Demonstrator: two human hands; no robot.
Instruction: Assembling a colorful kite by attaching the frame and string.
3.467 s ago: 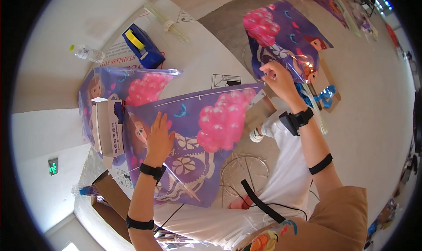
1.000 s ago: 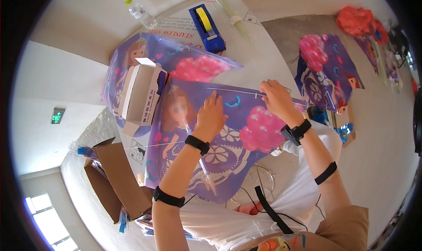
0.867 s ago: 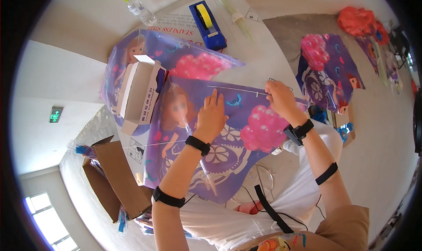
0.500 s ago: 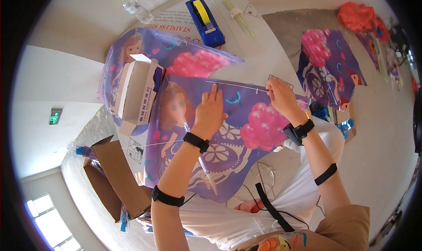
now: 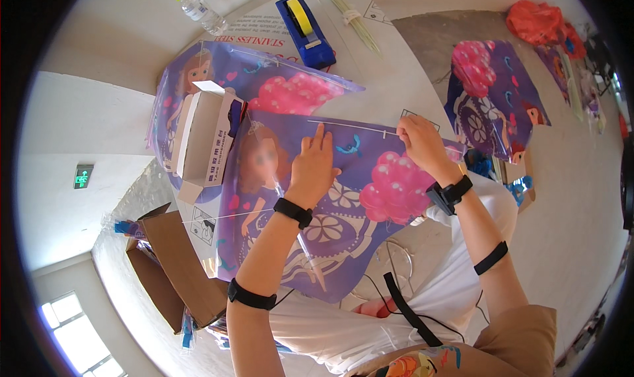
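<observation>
Purple printed sheet point(image 5: 353, 179) lies spread face up at the middle of the work, over the near edge of a white board point(image 5: 389, 73), its lower part reaching past it above the person's lap. Pink balloon shapes and a figure in a dress are printed on it. A thin white rod point(image 5: 356, 125) runs along its 12 o'clock edge, with a small crosspiece near the rod's right end. A pale strip point(image 5: 305, 251) slants across the print toward 6 o'clock.

The left hand point(image 5: 313, 175) rests flat on the sheet, palm down and fingers extended, gripping nothing; its longest fingertips reach the rod. At 2 o'clock the right hand point(image 5: 421, 144) has its fingers curled in tight at the sheet's upper edge, beside the rod's end; whether they pinch anything cannot be told.

A white box point(image 5: 198, 139) sits at 10 o'clock, resting on a second purple sheet point(image 5: 228, 63) that extends toward 11. Further out, at 12, stands a blue tape dispenser point(image 5: 316, 53) with a yellow roll; just past it lies a tied bundle of pale sticks point(image 5: 356, 27). A clear bottle point(image 5: 201, 13) is at 11, a third purple sheet point(image 5: 492, 103) at 2, an open brown carton point(image 5: 185, 271) at 8.
</observation>
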